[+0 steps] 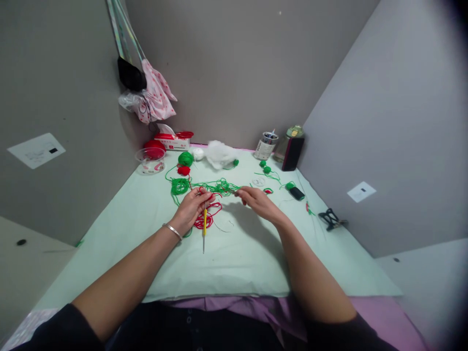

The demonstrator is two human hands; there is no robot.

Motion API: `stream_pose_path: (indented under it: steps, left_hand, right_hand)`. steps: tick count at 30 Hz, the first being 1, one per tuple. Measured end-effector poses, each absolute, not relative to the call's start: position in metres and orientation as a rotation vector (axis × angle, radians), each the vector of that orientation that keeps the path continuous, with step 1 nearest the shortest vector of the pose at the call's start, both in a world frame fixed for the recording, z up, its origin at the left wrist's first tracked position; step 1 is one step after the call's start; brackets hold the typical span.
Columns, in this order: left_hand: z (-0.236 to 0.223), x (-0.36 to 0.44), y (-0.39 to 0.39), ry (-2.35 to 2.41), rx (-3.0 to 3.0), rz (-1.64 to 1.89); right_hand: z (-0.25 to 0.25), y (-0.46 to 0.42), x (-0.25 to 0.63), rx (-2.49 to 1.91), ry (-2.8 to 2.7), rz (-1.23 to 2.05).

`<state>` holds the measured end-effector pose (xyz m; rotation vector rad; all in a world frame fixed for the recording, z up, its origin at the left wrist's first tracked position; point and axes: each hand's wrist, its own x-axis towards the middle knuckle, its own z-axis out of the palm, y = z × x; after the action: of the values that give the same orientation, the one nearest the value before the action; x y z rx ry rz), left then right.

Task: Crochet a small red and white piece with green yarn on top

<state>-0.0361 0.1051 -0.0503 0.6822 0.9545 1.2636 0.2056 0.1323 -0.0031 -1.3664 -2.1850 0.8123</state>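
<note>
My left hand (193,204), with a silver bangle at its wrist, pinches a strand of red yarn (217,195). A yellow-handled crochet hook (204,222) points down just below its fingers; I cannot tell whether it is held or lies on the table. More red yarn (215,214) lies in loose loops under this hand. Off to the right, my right hand (255,199) has its thumb and fingers closed at the edge of the tangled green yarn (221,186). What it holds is too small to make out.
White stuffing (219,154), a green yarn ball (185,159) and a red one (184,170) sit behind my hands. A plastic tub (150,162) stands back left. At back right are a can (266,146) and a bottle (294,136). A black-handled tool (331,219) lies right.
</note>
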Motion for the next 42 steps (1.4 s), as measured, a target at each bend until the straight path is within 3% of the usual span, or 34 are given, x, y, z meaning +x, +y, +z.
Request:
stream_pose_path:
  steps: [7,26,32,37,42]
  left_hand:
    - [-0.051,-0.033,0.103,0.910,0.673,1.276]
    - [-0.045,-0.024,0.097,0.790,0.667,1.247]
    - [-0.045,-0.025,0.096,0.797,0.666,1.243]
    - [-0.047,-0.026,0.098,0.810,0.643,1.261]
    - [-0.047,-0.027,0.098,0.800,0.631,1.276]
  right_hand:
    - [-0.004,0.120,0.183,-1.174,-2.201,1.103]
    - [-0.021,0.121,0.169,-1.204,-2.056,1.076]
    - [-0.021,0.125,0.176,-1.316,-2.095,0.890]
    - [-0.030,0.131,0.188,-1.442,-2.097,0.483]
    - [-0.034,0.119,0.177,-1.160,-2.253,0.195]
